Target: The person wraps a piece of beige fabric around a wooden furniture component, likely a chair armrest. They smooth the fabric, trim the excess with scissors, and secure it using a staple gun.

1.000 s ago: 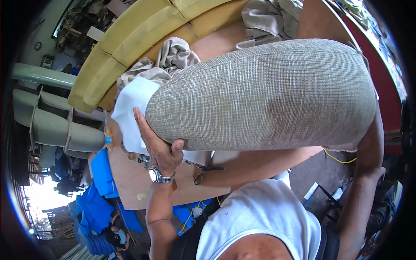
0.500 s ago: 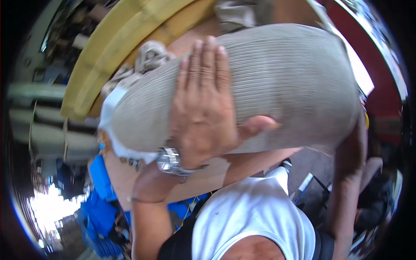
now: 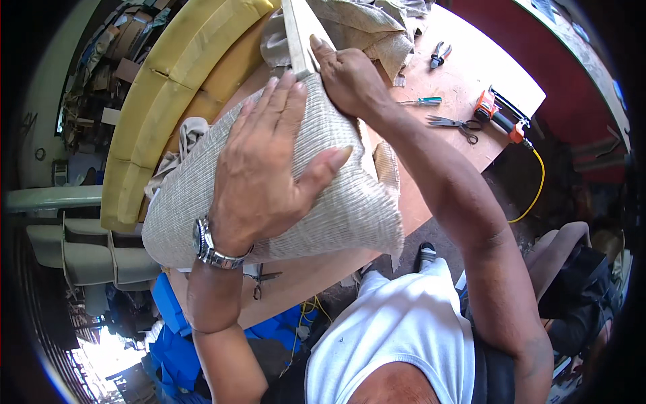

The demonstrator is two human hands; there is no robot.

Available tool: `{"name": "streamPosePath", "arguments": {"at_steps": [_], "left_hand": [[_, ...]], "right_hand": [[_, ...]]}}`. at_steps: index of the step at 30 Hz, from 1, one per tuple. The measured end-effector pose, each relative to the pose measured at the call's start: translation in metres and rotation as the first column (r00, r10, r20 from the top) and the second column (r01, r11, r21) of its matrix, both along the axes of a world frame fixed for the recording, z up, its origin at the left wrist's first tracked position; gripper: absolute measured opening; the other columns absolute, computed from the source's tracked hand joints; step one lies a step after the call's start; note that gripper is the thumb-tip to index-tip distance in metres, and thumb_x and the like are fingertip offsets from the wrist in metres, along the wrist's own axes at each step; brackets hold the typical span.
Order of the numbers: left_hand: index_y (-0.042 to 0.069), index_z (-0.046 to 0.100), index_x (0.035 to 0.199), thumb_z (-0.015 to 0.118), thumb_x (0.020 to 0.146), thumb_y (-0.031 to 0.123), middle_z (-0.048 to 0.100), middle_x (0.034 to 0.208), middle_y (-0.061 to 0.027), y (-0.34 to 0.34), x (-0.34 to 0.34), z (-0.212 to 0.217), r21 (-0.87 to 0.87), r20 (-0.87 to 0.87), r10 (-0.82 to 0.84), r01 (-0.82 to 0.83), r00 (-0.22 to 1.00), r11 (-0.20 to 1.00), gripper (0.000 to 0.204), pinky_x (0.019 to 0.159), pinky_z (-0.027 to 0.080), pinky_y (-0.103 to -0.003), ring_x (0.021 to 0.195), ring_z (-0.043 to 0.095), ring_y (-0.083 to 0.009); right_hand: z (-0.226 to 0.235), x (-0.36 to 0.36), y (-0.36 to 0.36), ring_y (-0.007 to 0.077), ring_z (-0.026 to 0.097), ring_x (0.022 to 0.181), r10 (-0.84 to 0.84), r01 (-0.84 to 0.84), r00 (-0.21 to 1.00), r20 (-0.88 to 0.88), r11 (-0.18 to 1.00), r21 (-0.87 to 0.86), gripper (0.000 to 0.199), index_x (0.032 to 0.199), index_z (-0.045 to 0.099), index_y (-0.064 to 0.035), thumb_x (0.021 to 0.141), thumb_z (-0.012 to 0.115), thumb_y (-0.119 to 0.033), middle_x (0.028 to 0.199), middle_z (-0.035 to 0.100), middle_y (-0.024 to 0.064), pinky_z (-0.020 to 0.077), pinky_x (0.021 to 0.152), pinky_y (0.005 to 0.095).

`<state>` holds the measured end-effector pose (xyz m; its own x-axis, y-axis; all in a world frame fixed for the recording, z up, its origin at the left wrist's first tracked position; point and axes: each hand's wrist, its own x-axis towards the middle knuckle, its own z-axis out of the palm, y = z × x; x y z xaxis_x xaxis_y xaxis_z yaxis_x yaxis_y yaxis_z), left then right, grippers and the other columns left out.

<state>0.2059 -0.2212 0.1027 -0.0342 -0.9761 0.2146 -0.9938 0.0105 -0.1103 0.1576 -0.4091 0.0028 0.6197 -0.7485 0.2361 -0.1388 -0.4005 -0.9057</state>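
Note:
A padded piece (image 3: 350,209) wrapped in ribbed beige fabric stands tilted over the work table, its loose frayed fabric edge hanging at the lower right. Bare pale wood (image 3: 297,44) shows at its upper end. My left hand (image 3: 259,168), with a metal watch at the wrist, lies flat on the ribbed fabric, fingers stretched and thumb out. At the upper end, my right hand (image 3: 350,81) grips the piece, its thumb by the wood; the other fingers are partly hidden.
Pliers (image 3: 439,56), a green-handled screwdriver (image 3: 424,102), scissors (image 3: 457,126) and an orange staple gun (image 3: 501,116) with a yellow hose lie on the table's right side. Curved yellow foam (image 3: 155,101) stands at the left. Fabric scraps (image 3: 363,27) lie at the back.
The padded piece has tilted and turned, baring its wooden end and loose fabric edge. My right hand has come from the far right to its upper end; my left hand has shifted left.

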Motion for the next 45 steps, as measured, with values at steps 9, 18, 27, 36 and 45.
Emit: {"name": "streamPosePath", "arguments": {"at_steps": [9,18,27,36,45], "left_hand": [[-0.010,0.054,0.138,0.067,0.088,0.065,0.060,0.132,-0.0349,-0.021,-0.005,0.012,0.010,-0.139,0.081,-0.080,0.987,0.997,0.092,0.102,0.049,-0.051,0.121,0.061,-0.0465],[-0.003,0.055,0.137,0.068,0.087,0.060,0.062,0.131,-0.0271,-0.025,0.001,0.002,-0.043,-0.194,0.069,-0.079,0.979,0.996,0.082,0.109,0.043,-0.053,0.123,0.060,-0.0430],[-0.002,0.051,0.143,0.068,0.084,0.056,0.046,0.152,-0.0254,-0.018,-0.037,0.009,0.051,-0.203,0.410,-0.408,0.889,0.911,0.085,0.125,0.021,-0.057,0.152,0.031,-0.0377],[-0.001,0.057,0.140,0.054,0.098,0.022,0.050,0.155,-0.0174,-0.109,-0.121,-0.040,-0.219,0.116,0.957,-0.932,0.268,0.287,0.048,0.121,0.034,-0.047,0.144,0.047,-0.0299],[0.007,0.071,0.122,0.064,0.096,0.015,0.070,0.134,-0.0100,-0.110,-0.119,-0.039,-0.320,0.172,0.946,-0.892,0.275,0.318,0.028,0.113,0.044,-0.041,0.128,0.064,-0.0239]], "right_hand": [[0.011,-0.015,-0.016,0.0442,0.066,0.071,0.102,-0.102,0.990,0.093,0.995,-0.004,0.093,0.065,0.067,0.0034,0.104,0.026,-0.071,0.067,0.063,0.0269,0.0523,0.079,0.0525],[0.042,-0.038,-0.049,0.0189,0.070,0.071,0.568,-0.621,0.716,-0.407,0.784,0.000,0.067,0.101,0.078,0.0007,0.099,0.059,-0.063,0.074,0.072,0.0157,0.0544,0.069,0.0400],[0.006,0.004,-0.097,0.0061,0.036,0.059,0.967,-0.953,0.118,0.226,0.046,0.299,0.044,0.082,0.069,-0.0024,0.097,0.071,-0.044,0.061,0.045,-0.0079,0.0267,0.052,0.0287],[0.008,0.029,-0.099,0.0072,0.036,0.058,0.889,-0.881,-0.335,0.313,-0.413,0.231,0.044,0.067,0.051,-0.0046,0.107,0.060,-0.021,0.060,0.045,-0.0051,0.0293,0.051,0.0310],[-0.007,0.048,-0.088,0.0318,0.049,0.050,0.756,-0.855,-0.518,0.401,-0.443,-0.268,0.030,0.075,0.054,-0.0033,0.103,0.060,-0.014,0.060,0.049,0.0122,0.0375,0.049,0.0429]]}}
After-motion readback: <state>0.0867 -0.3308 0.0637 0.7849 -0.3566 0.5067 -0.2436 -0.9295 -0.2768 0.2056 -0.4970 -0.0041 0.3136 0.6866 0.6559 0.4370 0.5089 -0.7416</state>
